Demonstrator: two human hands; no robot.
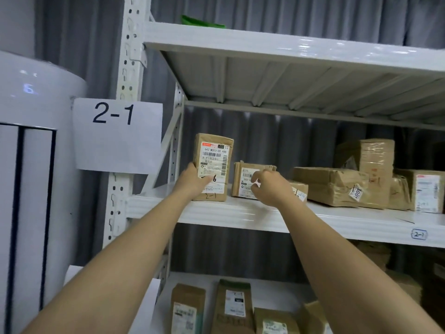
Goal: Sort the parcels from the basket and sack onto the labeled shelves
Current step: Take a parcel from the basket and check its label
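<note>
The left hand grips an upright brown parcel near its lower left edge, thumb laid across the white shipping label and the fingers wrapped behind the box out of sight. That parcel stands on the white shelf at its left end, close to the perforated upright post, with "2-1" handwritten near its base. The right hand reaches in just beside it, fingers loosely curled and partly spread in front of a smaller parcel lying on the same shelf; whether the fingertips actually touch that box cannot be told. Further right on the shelf lie a flat taped parcel, a taller box behind it, and a labelled parcel at the frame's edge. A paper sign reading "2-1" hangs on the post, and a small "2-1" tag marks the shelf's front lip. More parcels sit on the shelf below.
</note>
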